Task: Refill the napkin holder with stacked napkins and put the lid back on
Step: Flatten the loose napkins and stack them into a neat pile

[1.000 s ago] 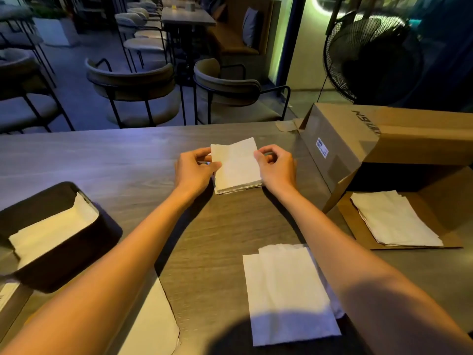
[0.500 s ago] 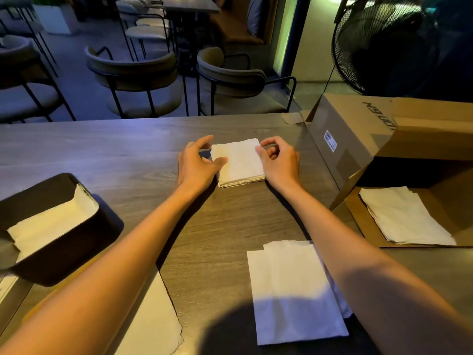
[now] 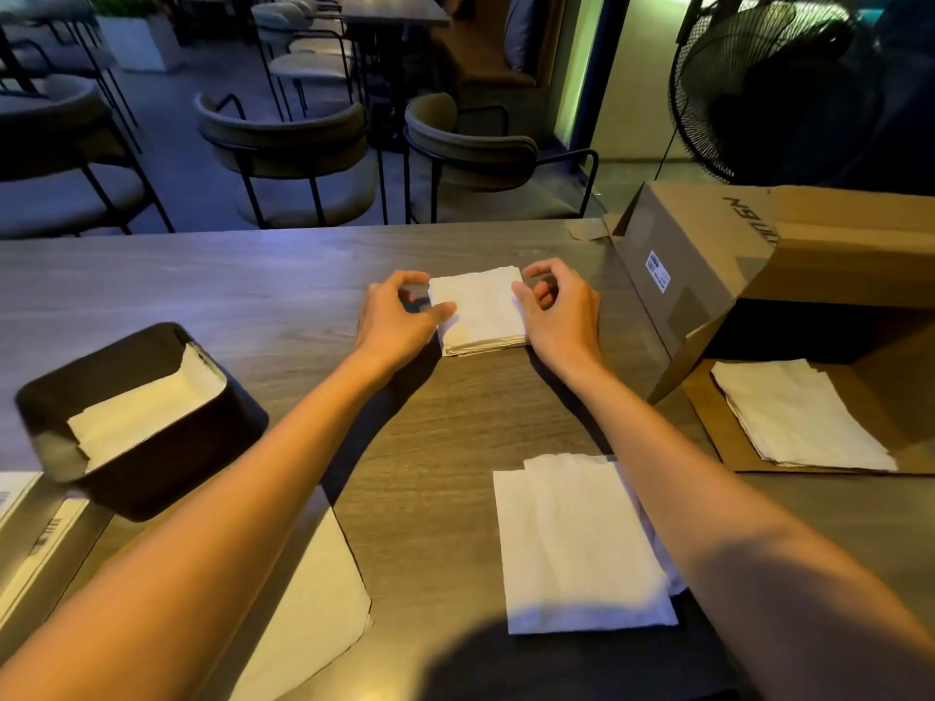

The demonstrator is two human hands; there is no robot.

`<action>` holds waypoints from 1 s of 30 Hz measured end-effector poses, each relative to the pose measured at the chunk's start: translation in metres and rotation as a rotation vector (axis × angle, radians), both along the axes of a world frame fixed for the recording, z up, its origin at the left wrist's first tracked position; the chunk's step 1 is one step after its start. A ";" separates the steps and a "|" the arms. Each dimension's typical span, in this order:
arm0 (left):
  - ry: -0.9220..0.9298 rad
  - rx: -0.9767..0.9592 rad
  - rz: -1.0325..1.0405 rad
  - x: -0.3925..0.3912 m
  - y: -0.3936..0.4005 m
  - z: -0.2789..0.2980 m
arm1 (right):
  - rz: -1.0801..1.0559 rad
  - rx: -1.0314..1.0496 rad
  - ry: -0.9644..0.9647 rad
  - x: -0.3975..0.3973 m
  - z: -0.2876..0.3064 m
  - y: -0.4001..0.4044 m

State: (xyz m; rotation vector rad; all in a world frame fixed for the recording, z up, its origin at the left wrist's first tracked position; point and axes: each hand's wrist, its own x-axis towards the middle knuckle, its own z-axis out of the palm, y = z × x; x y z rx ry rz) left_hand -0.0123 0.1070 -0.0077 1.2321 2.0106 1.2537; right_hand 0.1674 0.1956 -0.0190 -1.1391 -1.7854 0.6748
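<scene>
A small stack of folded white napkins (image 3: 480, 311) lies flat on the wooden table (image 3: 202, 285), past its middle. My left hand (image 3: 399, 321) holds the stack's left side, thumb on top and fingers curled round the far corner. My right hand (image 3: 556, 316) pinches the right edge between thumb and index finger, its other fingers curled and raised. The dark napkin holder (image 3: 212, 432) stands open at the left, with white napkins (image 3: 136, 417) inside. I cannot make out a lid for certain.
Unfolded napkins (image 3: 577, 543) lie near the front edge, and another napkin (image 3: 324, 609) sits under my left arm. At the right, an open cardboard box (image 3: 708, 245) holds more napkins (image 3: 799, 417) on its flap. Chairs (image 3: 283, 144) and a fan (image 3: 769, 83) stand beyond.
The stack has settled flat and squared between my hands. The fingers of both hands have lifted and spread a little; the hands stay at its sides.
</scene>
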 end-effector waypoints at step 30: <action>-0.134 0.197 -0.139 0.036 -0.116 0.052 | 0.511 -0.328 0.061 0.065 0.041 -0.102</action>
